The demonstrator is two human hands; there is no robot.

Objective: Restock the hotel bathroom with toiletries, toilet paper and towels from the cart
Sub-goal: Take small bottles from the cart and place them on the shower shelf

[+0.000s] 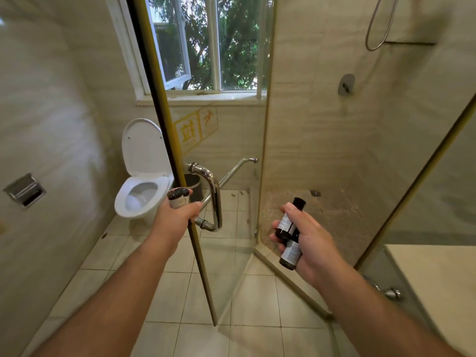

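left hand clenched, right hand curled

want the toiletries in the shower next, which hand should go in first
Probably the right hand: it holds two dark bottles in front of the open shower gap, free of the glass door. The left hand grips a small bottle and is busy at the door handle.

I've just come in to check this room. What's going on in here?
A person stands at the open glass shower door. The left hand holds a small bottle and grips the door by its chrome handle. The right hand holds two dark bottles at the shower opening. No bottles show inside the shower yet.
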